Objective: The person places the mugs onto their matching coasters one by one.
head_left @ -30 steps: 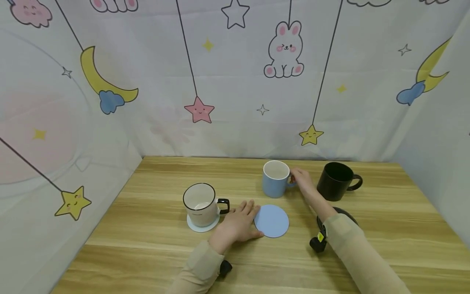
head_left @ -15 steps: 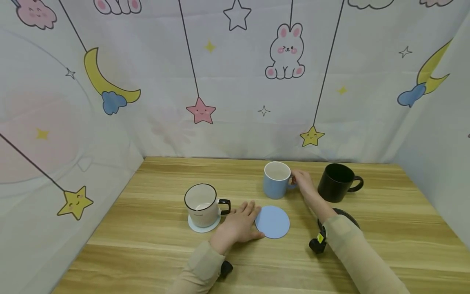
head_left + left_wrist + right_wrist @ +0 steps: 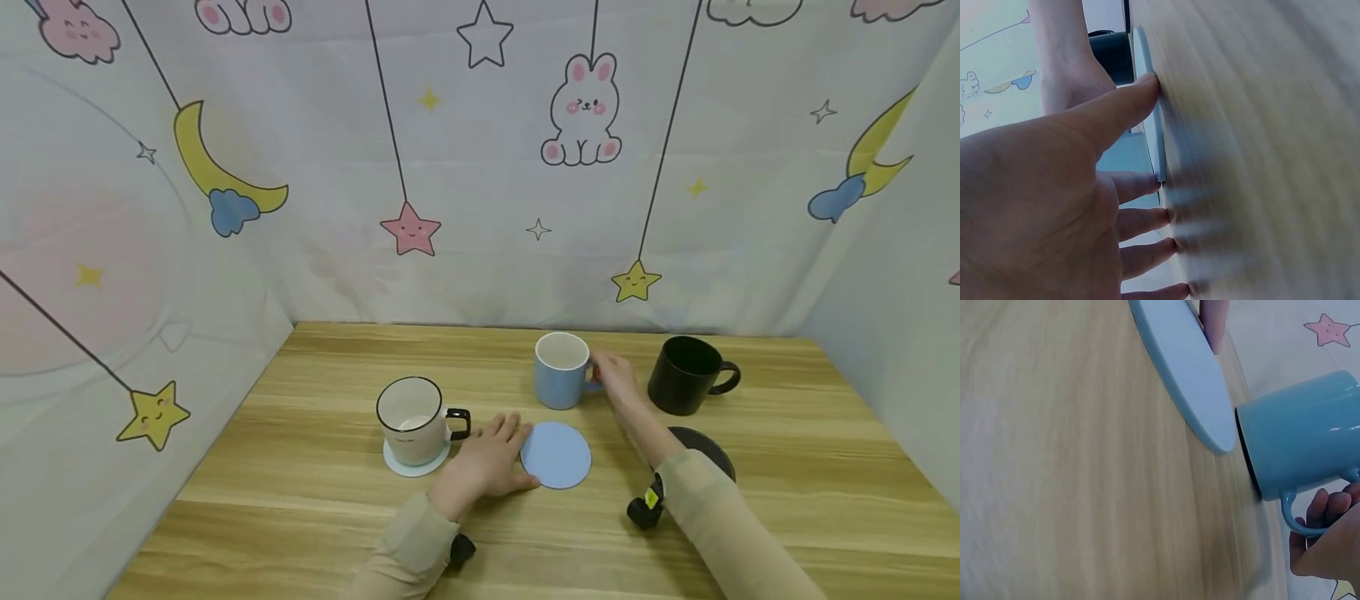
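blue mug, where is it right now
In the head view, the blue mug is just right of centre, beyond the blue coaster and left of the black mug, with the right hand gripping its handle.

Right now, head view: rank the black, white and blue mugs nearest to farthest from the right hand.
1. Blue mug, handle in the right hand.
2. Black mug, right of the hand.
3. White mug, well left, on a coaster.

Bkgd: wood-look tabletop (image 3: 322, 367), creased white backdrop (image 3: 330, 125) w/ moon (image 3: 197, 158), star (image 3: 410, 231) + bunny (image 3: 585, 117) prints.
White mug (image 3: 416, 442) w/ blk rim + handle, upright on pale coaster (image 3: 397, 468), L side; blk mug (image 3: 677, 390) upright at R rear, hdl pointing R; round blk item (image 3: 702, 441) nearer cam, partly hidden.
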Available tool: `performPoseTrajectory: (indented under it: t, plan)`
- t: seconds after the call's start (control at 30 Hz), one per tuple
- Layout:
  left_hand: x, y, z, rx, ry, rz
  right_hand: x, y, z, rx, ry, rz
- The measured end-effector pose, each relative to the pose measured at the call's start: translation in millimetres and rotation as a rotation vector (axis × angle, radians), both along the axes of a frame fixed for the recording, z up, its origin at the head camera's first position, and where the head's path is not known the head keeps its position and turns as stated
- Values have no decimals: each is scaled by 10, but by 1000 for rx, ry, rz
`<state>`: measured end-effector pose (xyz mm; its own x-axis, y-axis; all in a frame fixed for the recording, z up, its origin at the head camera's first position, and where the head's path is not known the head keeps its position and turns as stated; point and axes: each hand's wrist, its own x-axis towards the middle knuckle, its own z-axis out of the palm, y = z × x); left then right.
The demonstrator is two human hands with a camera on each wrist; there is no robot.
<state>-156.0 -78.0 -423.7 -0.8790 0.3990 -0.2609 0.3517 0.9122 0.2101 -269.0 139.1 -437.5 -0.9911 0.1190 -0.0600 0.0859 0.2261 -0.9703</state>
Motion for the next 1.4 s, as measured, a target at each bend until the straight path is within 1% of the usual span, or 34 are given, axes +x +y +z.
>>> performPoseTrajectory:
  t: [0.13,0.23,0.37,0.43,0.63,0.87,1.1,1.4]
  plan:
    - [0,-1,-10,0,3,-4,2,-44,-8,-55,20,-5]
    - [-4,-4,-18,0,6,-3,32,-77,47,-105,22,19]
    - [-6,-8,-17,-1,5,-2,64,-97,71,-126,20,29]
    - [-5,-8,-14,-1,6,-4,62,-96,35,-128,35,22]
    - [-12,-6,-30,2,11,-6,109,-104,1,-213,69,-7]
    - [-12,0,-39,0,8,-7,217,-101,29,-240,85,-24]
    - [-14,1,-31,-4,4,-9,312,-98,47,-325,88,-26]
    - [-17,-4,-36,-6,13,-8,395,-95,98,-345,91,-12]
